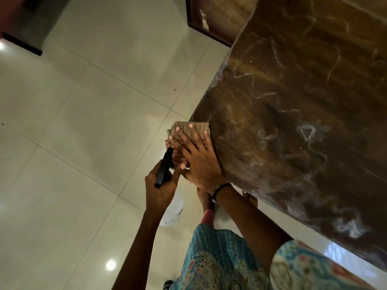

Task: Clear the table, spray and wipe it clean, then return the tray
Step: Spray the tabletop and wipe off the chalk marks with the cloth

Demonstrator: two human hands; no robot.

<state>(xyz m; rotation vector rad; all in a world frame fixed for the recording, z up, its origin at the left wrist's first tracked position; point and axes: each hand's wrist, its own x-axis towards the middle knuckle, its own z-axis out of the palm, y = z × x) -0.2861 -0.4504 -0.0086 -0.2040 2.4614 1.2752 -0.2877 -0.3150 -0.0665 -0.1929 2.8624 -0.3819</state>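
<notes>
A dark brown table (303, 91) fills the right side, its top covered in pale wet streaks and smears. My right hand (196, 162) lies flat with fingers spread on a folded beige cloth (195, 127) at the table's left edge; part of the cloth overhangs the edge. Just left of it, off the table, my left hand (158, 191) grips a spray bottle (164, 168) by its black trigger head. The bottle's white body hangs below my fist. No tray is in view.
A glossy pale tiled floor (83, 132) spreads to the left of the table. A dark wooden piece of furniture (211, 19) stands beyond the table's far corner, and a dark base (23, 43) sits at the upper left. My bare feet (204, 195) are beside the table's edge.
</notes>
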